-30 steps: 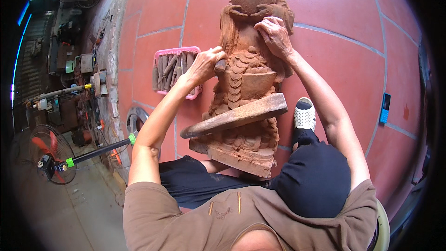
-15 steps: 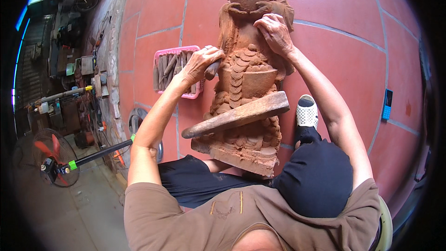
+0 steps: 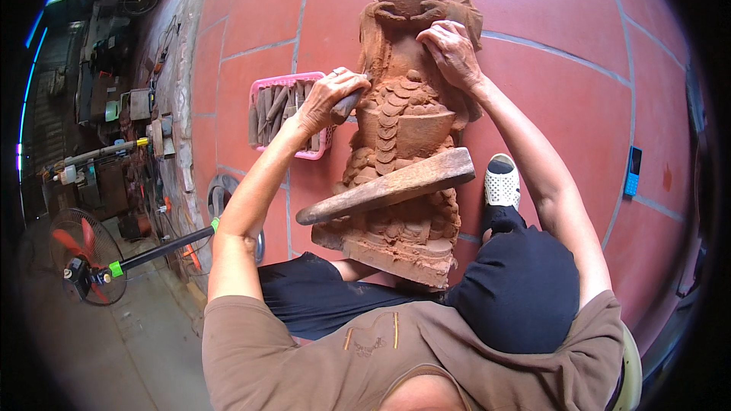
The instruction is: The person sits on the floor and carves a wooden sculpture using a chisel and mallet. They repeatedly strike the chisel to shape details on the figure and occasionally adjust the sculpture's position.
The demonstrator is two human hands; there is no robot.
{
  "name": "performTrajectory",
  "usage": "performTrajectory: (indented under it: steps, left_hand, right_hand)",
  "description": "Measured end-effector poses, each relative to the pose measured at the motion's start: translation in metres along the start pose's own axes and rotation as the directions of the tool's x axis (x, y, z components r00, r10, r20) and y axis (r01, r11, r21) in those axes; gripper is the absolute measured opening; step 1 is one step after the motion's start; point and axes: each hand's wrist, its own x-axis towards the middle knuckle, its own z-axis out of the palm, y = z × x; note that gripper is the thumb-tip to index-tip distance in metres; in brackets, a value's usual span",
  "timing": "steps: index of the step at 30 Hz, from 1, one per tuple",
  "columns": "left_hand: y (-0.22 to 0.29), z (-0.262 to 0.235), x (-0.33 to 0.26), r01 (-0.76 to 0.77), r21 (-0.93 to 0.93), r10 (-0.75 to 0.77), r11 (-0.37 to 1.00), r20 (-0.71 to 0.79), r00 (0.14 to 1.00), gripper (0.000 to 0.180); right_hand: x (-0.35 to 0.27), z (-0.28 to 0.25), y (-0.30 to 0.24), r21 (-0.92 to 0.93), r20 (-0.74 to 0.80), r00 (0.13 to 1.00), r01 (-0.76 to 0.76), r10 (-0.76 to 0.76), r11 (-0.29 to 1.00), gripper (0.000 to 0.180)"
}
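A reddish-brown carved wooden statue (image 3: 426, 137) lies lengthwise on the floor in front of me, its base close to my legs. My left hand (image 3: 332, 97) is closed around the dark wooden handle of a carving tool (image 3: 346, 106), against the statue's left side; the tool's working end is hidden. On the right of the statue's chest rests my right hand (image 3: 454, 57), fingers bent and pressed together; whatever they may hold is hidden. A long, tapering wooden club (image 3: 388, 186) lies slantwise across the statue's lower part.
Left of the statue stands a pink plastic basket (image 3: 256, 85) packed with wooden-handled tools. A blue phone (image 3: 633, 171) lies on the red tiles at right. My white perforated shoe (image 3: 502, 183) is beside the statue. A fan (image 3: 87, 259) and clutter stand at far left.
My left hand has shifted slightly up and to the left with the tool handle. My right hand, the statue and the club keep nearly the same places.
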Motion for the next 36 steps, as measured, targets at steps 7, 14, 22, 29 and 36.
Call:
performTrajectory:
  steps: [7,14,22,29,36]
  left_hand:
    - [-0.004,-0.009,0.016,0.029,-0.017,-0.03,0.999,-0.047,0.998,0.039]
    - [-0.003,0.004,-0.012,0.03,0.022,-0.03,0.999,-0.015,0.999,0.036]
    - [-0.01,-0.013,0.025,0.069,-0.016,-0.07,0.997,-0.085,0.994,0.023]
    - [-0.001,0.004,0.005,-0.024,0.079,0.023,0.997,0.019,1.0,0.023]
    - [-0.012,-0.003,0.042,0.137,-0.035,-0.141,0.99,-0.173,0.975,0.021]
  right_hand:
    - [0.001,0.0,-0.002,-0.002,0.005,1.0,0.005,-0.005,1.0,0.011]
    - [0.001,-0.002,-0.002,0.013,0.006,1.0,-0.007,0.007,1.0,0.01]
    - [0.002,0.0,-0.003,-0.006,-0.014,1.0,0.01,-0.01,1.0,0.009]
    - [0.0,0.001,-0.002,0.009,-0.029,1.0,0.0,0.0,1.0,0.009]
    - [0.002,-0.002,-0.001,-0.014,-0.028,1.0,0.005,-0.005,1.0,0.009]
